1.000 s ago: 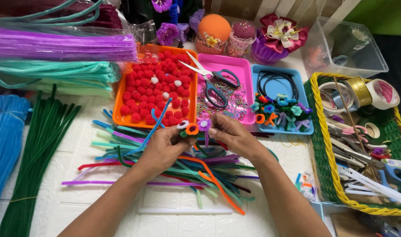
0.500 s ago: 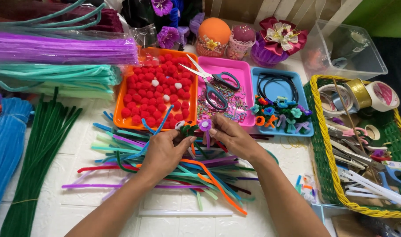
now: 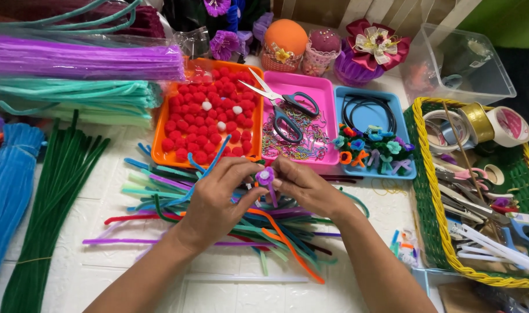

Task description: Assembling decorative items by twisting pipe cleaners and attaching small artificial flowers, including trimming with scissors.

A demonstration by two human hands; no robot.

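My left hand (image 3: 218, 200) and my right hand (image 3: 306, 186) meet over a loose heap of coloured pipe cleaners (image 3: 229, 214). Between their fingertips sits a small purple pipe-cleaner flower (image 3: 265, 175) with a white centre. Both hands pinch it; its purple stem hangs down between them. A bent blue pipe cleaner (image 3: 209, 165) rises past my left hand toward the orange tray.
Orange tray of red pom-poms (image 3: 206, 119), pink tray with scissors (image 3: 287, 107), blue tray with small flowers (image 3: 371, 148) behind the hands. Bundles of purple, teal, green and blue pipe cleaners (image 3: 61, 168) lie left. A green-and-yellow basket of tapes and tools (image 3: 478, 185) stands right.
The white and orange flowers seen earlier in my left hand are out of sight. My left fingers have come up around the purple flower, beside my right fingers.
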